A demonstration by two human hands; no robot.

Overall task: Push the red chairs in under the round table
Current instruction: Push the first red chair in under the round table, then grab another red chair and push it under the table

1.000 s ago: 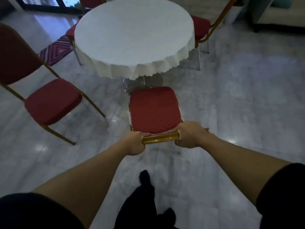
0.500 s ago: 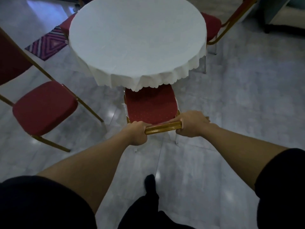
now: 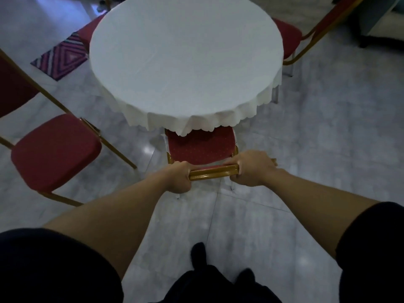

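Note:
A round table (image 3: 185, 60) with a white scalloped cloth fills the upper middle. Right in front of me a red chair (image 3: 201, 146) with a gold frame has the front of its seat under the cloth's edge. My left hand (image 3: 178, 179) and my right hand (image 3: 251, 168) both grip the gold top rail of its backrest, one at each end. A second red chair (image 3: 54, 149) stands apart from the table at the left. Two more red chairs, one at the far right (image 3: 287, 38) and one at the far left (image 3: 87, 37), sit partly under the table.
A patterned purple rug (image 3: 62, 56) lies on the marble floor at the upper left. A sofa (image 3: 384, 25) stands in the top right corner. My dark shoes (image 3: 197, 255) show at the bottom, just behind the chair.
The chair I hold has slid forward; its seat, fully exposed a second ago, is now partly hidden under the tablecloth. I have stepped closer to the table.

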